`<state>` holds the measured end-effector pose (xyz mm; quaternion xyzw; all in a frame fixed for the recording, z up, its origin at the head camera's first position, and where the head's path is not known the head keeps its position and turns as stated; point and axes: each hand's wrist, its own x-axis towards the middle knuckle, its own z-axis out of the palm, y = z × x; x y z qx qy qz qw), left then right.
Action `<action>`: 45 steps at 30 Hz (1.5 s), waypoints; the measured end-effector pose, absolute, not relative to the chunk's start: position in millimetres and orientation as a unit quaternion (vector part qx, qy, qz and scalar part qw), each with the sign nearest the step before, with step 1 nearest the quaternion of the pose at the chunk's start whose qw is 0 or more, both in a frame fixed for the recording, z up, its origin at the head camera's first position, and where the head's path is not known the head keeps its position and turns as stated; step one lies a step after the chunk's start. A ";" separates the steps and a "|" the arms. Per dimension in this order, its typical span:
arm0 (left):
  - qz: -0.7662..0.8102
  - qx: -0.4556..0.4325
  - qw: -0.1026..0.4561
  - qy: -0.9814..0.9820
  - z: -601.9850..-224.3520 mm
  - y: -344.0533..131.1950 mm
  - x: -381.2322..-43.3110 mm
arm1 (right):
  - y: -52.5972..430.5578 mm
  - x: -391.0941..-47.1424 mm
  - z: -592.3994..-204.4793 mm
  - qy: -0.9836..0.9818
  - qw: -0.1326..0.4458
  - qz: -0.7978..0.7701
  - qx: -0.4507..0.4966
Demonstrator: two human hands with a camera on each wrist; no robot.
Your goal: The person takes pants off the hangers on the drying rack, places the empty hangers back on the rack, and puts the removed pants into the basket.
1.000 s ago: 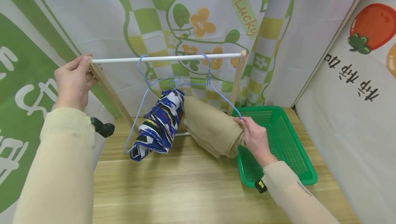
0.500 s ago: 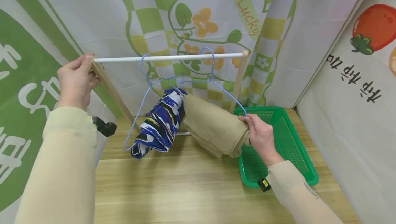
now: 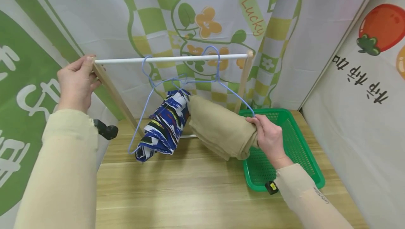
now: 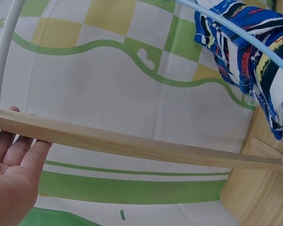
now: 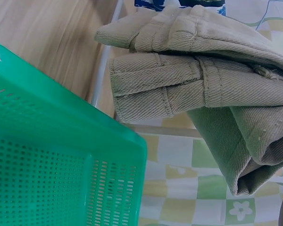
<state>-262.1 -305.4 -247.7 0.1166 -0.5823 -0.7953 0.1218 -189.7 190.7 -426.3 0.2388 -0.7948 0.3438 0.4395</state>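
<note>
My left hand (image 3: 76, 83) grips the top left corner of a small clothes rack with a white rod (image 3: 177, 59) and wooden posts (image 4: 132, 143). With my right hand (image 3: 269, 135) I pinch the right end of a blue wire hanger (image 3: 235, 97) carrying folded khaki pants (image 3: 221, 125). This hanger's hook arches over the rod, its top raised above it. On the left, a second blue hanger (image 3: 143, 111) hooks over the rod with a folded blue patterned garment (image 3: 167, 123). In the right wrist view, the pants' stitched waistband shows, while most of my hand is out of frame.
A green plastic basket (image 3: 297, 144) stands on the wooden table (image 3: 174, 193), right of the rack and partly under my right hand. A printed curtain (image 3: 152, 18) hangs close behind the rack. A white wall panel (image 3: 357, 123) borders the table on the right.
My right hand has moved slightly right with the hanger and khaki pants, and the hanger's hook has risen above the rod. My left hand stays on the rack corner.
</note>
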 end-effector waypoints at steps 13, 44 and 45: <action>-0.789 0.123 0.125 -0.588 -247.5 -305.7 -262.0 | 196.9 -188.0 -421.0 -0.793 0.447 0.346 0.227; -0.781 0.132 0.120 -0.598 -246.5 -304.2 -261.8 | 204.9 -181.6 -413.0 -0.785 0.433 0.371 0.244; -0.782 0.132 0.120 -0.597 -246.5 -304.4 -261.9 | 205.1 -181.3 -412.6 -0.784 0.432 0.372 0.245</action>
